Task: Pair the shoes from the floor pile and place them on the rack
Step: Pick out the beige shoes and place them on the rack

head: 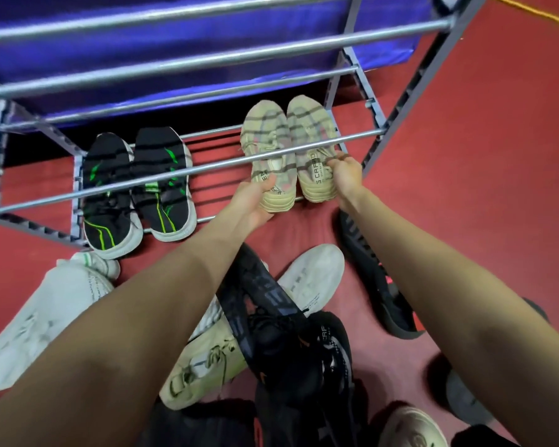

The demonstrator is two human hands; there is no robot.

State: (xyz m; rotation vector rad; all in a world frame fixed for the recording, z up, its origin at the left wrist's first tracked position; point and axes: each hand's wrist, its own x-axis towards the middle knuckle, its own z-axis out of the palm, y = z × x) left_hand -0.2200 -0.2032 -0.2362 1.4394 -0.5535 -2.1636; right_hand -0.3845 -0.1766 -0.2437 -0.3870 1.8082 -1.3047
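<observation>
Beige shoes sit paired on the rack (207,167); my left hand (255,201) grips one heel (276,196), my right hand (347,174) pinches the other shoe (310,140).

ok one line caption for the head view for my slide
Both hands, left hand and right hand, set a beige pair on the rack beside a black-green pair.

Rack (207,169) lowest tier: one shoe pair (139,188) left, another pair (288,150) right.
Floor before rack: shoe pile (271,333).
</observation>
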